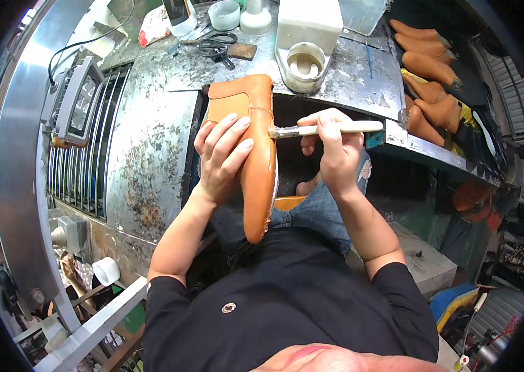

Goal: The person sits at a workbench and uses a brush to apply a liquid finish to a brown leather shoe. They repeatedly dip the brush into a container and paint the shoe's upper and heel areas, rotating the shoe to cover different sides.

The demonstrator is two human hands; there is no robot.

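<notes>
My left hand [222,155] is closed around a tan ankle boot [258,180], fingers across its side. The boot lies sideways over my lap, its toe pointing toward me and its shaft away. Between thumb and fingers of my right hand [338,146] is a white-handled brush [342,128]. Its bristle end touches the boot's right edge, near the seam by the heel. A wet-looking shine runs along that edge, and a pale strip shows below it.
A white glue dispenser [305,53] stands on the worn metal bench [150,136], near black scissors [215,48] and a white bottle [255,17]. Several tan boot uppers [430,67] lie at the right. A grey lamp [80,102] and a metal grille [97,149] are on the left.
</notes>
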